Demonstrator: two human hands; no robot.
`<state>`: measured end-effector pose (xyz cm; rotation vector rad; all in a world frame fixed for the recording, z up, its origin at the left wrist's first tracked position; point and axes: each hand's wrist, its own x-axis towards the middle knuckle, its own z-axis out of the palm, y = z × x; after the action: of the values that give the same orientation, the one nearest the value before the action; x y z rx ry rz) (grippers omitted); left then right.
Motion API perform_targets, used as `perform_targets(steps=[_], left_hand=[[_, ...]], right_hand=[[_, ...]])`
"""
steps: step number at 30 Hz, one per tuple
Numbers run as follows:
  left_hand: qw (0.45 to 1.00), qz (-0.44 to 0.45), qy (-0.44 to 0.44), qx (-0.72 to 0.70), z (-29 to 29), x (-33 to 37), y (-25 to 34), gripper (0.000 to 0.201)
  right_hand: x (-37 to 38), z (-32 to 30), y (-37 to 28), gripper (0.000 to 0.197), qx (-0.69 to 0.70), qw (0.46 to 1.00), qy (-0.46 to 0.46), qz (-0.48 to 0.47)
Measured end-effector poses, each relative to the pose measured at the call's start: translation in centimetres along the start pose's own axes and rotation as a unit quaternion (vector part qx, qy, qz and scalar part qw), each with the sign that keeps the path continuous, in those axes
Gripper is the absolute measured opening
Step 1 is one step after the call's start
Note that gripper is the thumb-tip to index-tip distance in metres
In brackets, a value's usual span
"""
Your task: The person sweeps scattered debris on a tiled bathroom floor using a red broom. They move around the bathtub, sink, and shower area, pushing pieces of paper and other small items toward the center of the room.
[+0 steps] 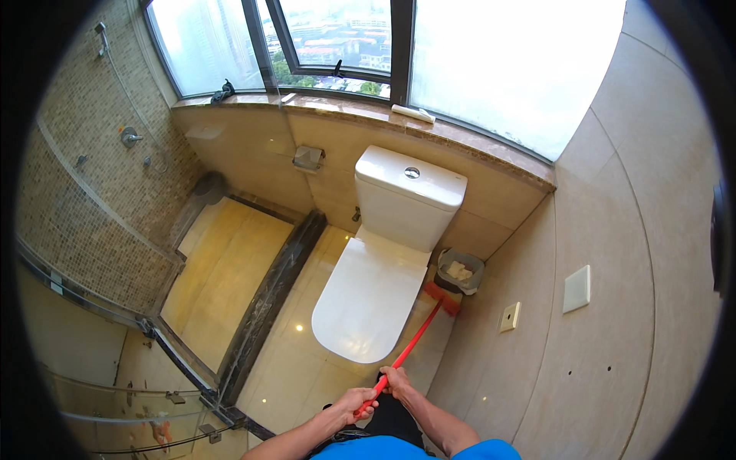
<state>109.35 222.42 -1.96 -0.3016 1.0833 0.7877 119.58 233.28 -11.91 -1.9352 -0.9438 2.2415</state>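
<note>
A red broom [415, 339] slants from my body toward the floor on the right of the toilet. My left hand [357, 404] is wrapped round the near end of its handle. A little farther along the handle, my right hand [395, 380] is closed on it too. The broom's red head [442, 299] rests low by the right wall, just in front of a small grey bin [461, 272] with a liner and pale crumpled waste inside. Beside the broom stands the white toilet [359, 303], its lid down.
A dark stone curb [274, 299] and glass separate the shower floor [222, 268] on the left. The tiled wall [498, 368] runs close along my right side. Under the windows is a stone ledge [475, 146] with a white rolled item [413, 113]. A paper holder [308, 158] juts from the far wall.
</note>
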Motion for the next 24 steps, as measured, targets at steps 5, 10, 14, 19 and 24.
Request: perform_targets(steps=[5, 10, 14, 19, 24], left_hand=[[1.0, 0.003, -0.009, -0.014, -1.6, -2.3, -1.8, 0.018], [0.999, -0.001, -0.018, -0.034, -5.1, -5.3, -3.6, 0.018], [0.999, -0.004, -0.018, -0.046, -6.5, -7.5, -3.9, 0.019], [0.998, -0.012, -0.013, -0.061, -5.7, -5.6, -3.1, 0.016], [0.998, -0.006, -0.022, -0.053, -2.3, -2.1, -0.9, 0.014]], right_hand=[[-0.3, 1.5, 3.4, 0.019, -0.001, 1.0, -0.009, -0.008], [-3.8, 5.3, 5.4, 0.02, 0.039, 0.999, -0.028, -0.013], [-5.4, 7.6, 6.5, 0.021, 0.094, 0.995, -0.037, -0.01], [-3.5, 6.2, 5.5, 0.022, 0.064, 0.997, -0.033, -0.02], [-0.8, 2.7, 2.1, 0.022, 0.037, 0.999, -0.027, -0.025]])
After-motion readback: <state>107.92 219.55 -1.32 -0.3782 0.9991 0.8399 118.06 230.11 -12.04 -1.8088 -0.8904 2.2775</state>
